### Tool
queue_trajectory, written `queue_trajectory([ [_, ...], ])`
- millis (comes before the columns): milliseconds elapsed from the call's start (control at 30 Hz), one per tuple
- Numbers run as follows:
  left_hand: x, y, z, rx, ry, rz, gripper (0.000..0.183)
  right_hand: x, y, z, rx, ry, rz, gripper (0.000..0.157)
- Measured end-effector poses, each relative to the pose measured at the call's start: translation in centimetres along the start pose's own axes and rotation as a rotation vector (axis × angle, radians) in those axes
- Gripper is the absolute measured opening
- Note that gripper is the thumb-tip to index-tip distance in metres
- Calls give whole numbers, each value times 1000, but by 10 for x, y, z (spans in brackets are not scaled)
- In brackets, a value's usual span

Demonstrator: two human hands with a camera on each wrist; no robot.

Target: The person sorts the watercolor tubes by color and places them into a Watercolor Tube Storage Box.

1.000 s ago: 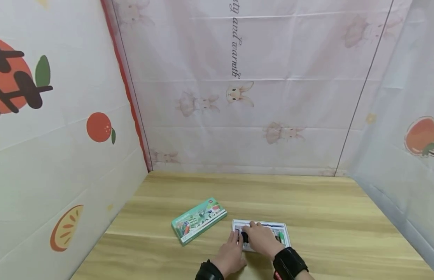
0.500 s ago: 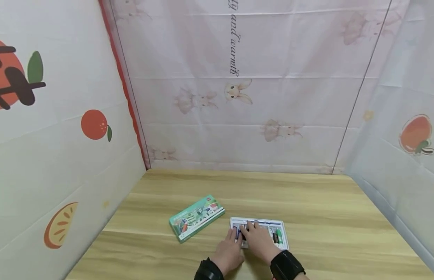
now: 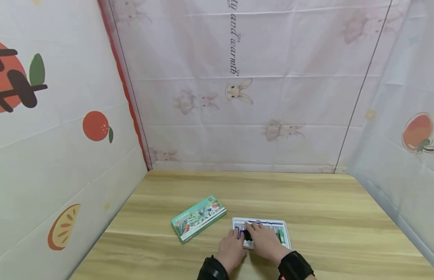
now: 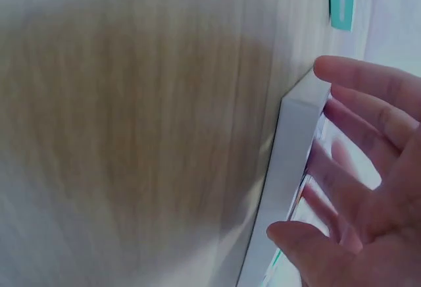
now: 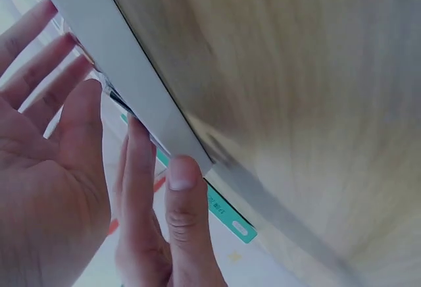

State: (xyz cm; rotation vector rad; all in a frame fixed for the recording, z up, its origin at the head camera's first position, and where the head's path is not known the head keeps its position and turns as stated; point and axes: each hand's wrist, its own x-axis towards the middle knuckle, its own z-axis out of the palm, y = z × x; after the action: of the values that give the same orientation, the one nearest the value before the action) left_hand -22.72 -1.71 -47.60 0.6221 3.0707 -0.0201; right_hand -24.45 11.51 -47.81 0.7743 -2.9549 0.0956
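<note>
A shallow white tray lies on the table, holding several small tubes, one of them green, and a slim blue stick along its far side. My left hand lies at the tray's left end, fingers extended over the tubes; in the left wrist view its thumb is at the white side wall. Over the tray's middle is my right hand, fingers reaching forward, close to dark tubes. The right wrist view shows its fingertips at the tray's edge. The hands hide part of the contents.
A green illustrated box lies at an angle left of the tray. The wooden table meets printed cloth walls at the left, back and right. Both wrists wear black bands.
My right hand has shifted slightly right over the tray and now covers the dark tube beside the green one. The left hand stays at the left end. The head view has shifted a little.
</note>
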Motion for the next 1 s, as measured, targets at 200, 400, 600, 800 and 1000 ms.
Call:
queue_trajectory([
  [200,-1,-4,0,-13,44,29,49,3,0,-2,-39,28,-19,41],
  [400,-6,-4,2,-79,-10,57,58,3,1,1,-14,33,6,38],
  [600,-6,-8,0,-202,-32,61,64,3,6,1,27,45,-25,43],
  [800,-2,-8,5,-189,-45,181,63,-15,28,-14,386,109,72,41],
  [1000,0,-6,8,-202,-113,162,68,-40,36,-15,348,77,173,33],
])
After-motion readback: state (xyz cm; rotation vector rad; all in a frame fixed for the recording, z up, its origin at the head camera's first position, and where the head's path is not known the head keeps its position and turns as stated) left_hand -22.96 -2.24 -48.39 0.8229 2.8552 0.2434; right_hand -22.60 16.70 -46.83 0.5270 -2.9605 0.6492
